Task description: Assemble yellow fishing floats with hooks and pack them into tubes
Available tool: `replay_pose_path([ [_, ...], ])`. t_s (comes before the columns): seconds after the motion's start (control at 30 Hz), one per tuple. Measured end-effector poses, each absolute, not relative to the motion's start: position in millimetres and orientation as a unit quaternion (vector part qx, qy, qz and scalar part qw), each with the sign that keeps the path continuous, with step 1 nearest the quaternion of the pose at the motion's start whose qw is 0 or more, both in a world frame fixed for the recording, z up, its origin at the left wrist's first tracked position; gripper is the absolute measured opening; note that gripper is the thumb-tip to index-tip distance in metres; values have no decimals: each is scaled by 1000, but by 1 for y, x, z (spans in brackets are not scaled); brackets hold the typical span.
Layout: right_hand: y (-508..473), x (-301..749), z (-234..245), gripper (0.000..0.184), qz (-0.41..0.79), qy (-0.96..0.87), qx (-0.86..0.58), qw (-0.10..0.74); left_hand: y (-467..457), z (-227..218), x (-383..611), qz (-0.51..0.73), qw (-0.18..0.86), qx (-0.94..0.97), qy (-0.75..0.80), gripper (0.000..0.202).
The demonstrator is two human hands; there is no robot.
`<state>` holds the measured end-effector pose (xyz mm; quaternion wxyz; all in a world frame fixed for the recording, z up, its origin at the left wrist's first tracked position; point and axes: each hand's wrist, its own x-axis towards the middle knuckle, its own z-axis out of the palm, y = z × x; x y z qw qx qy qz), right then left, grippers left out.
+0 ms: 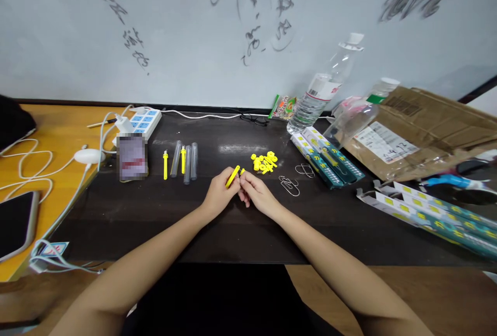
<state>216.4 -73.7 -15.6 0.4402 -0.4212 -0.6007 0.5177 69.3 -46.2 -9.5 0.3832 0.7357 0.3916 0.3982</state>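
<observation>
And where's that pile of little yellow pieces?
In the head view, the yellow pile sits slightly right of centre on the dark table, just beyond the right hand.

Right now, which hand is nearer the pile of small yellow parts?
Right. The right hand is just short of the yellow pile, slightly left; the left hand, holding a yellow stick, is farther left.

Stretches left forearm [166, 243] and right forearm [314, 243] forward and inward; holds left hand [219, 192] just beside right hand [258, 194], with fingers [245, 199] curled inward.
</observation>
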Motion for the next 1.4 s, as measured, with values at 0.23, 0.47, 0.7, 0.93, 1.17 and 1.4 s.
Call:
replay_pose_path([
  [0.23, -78, 209, -19, 29, 558, -569, -387, 464, -47, -12, 71, 416, 480, 684, 358, 19],
  [0.47, -79, 211, -21, 30, 476, -626, -416, 457, -47, -8, 71, 419, 437, 703, 374, 14],
  [0.7, -76, 215, -20, 30, 480, -648, -398, 437, -45, -11, 70, 412, 466, 685, 379, 7],
  [0.93, -70, 218, -17, 18, 472, -621, -400, 481, -43, -12, 68, 402, 401, 724, 391, 7],
  [1.17, -72, 222, -12, 11, 453, -647, -430, 437, -48, -5, 69, 375, 298, 784, 396, 10],
  [1.4, -72, 219, -13, 12, 430, -635, -439, 469, -45, -6, 66, 358, 314, 783, 402, 6],
])
